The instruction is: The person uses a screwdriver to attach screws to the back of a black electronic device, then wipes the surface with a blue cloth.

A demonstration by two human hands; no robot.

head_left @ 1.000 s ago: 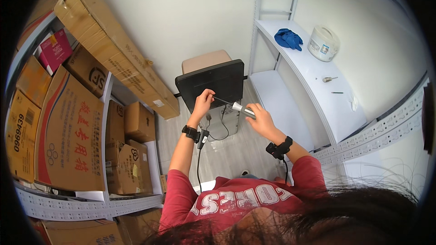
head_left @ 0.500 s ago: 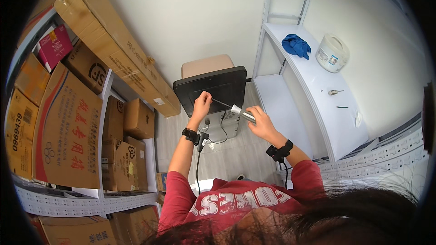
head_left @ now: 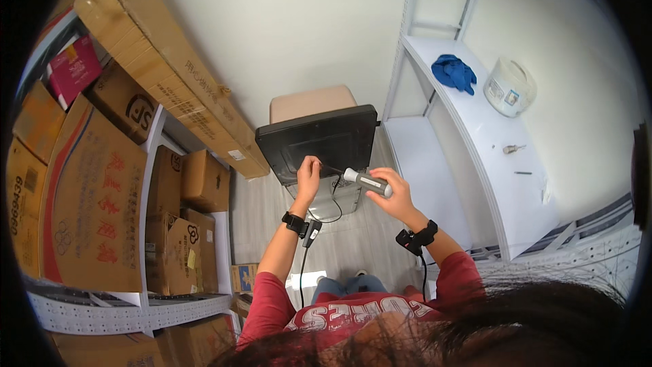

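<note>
Screwdriver point(head_left: 367, 182), grey and powered, sits wrapped in the right hand point(head_left: 396, 194), its bit angled left to the black monitor point(head_left: 318, 141). Left hand point(head_left: 308, 175) pinches near the tip. Risk: the bit could slip and scratch the casing, as the monitor merely leans on a box.

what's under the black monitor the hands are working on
The black monitor lies face down on a tan box and a grey case with a dangling cable. Whatever else lies beneath is covered by the panel.
</note>
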